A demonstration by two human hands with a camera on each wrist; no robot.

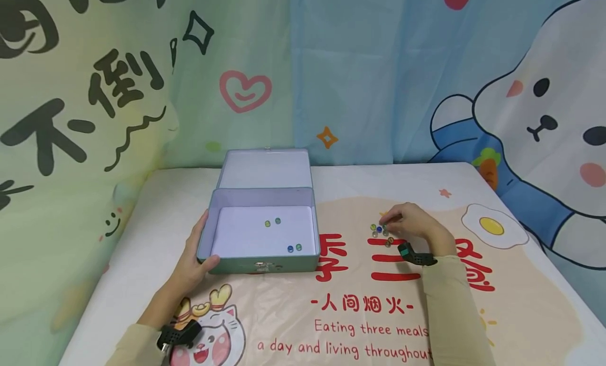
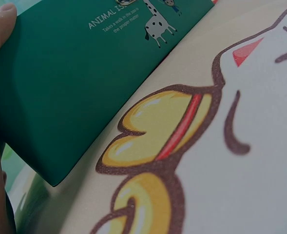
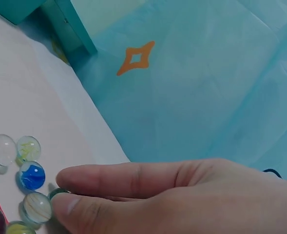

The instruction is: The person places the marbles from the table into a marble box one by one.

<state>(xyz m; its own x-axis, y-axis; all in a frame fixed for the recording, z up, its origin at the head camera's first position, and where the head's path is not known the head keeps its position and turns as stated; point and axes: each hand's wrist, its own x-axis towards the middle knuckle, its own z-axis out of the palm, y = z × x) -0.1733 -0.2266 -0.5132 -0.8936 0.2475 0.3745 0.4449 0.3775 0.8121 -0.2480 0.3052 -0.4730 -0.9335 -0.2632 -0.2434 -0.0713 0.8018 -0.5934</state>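
Note:
An open tin box (image 1: 232,265) with a green outside and pale inside stands on the table, lid leaning back. Several glass marbles lie on its floor, among them a blue marble (image 1: 290,248). My left hand (image 1: 191,258) grips the box's left side, thumb at the front corner. To the right of the box, my right hand (image 1: 411,221) is down at a small cluster of marbles. Its thumb and forefinger pinch a dark green marble (image 3: 59,192), mostly hidden by the fingertips. Beside it sit a blue marble (image 3: 32,175) and a clear striped marble (image 3: 37,207).
A printed cloth (image 1: 369,345) with red lettering covers the table. Behind the table hangs a patterned curtain (image 1: 350,82), close to the box's raised lid (image 1: 265,169). Each wrist wears a black strap, including the right wrist strap (image 1: 416,255).

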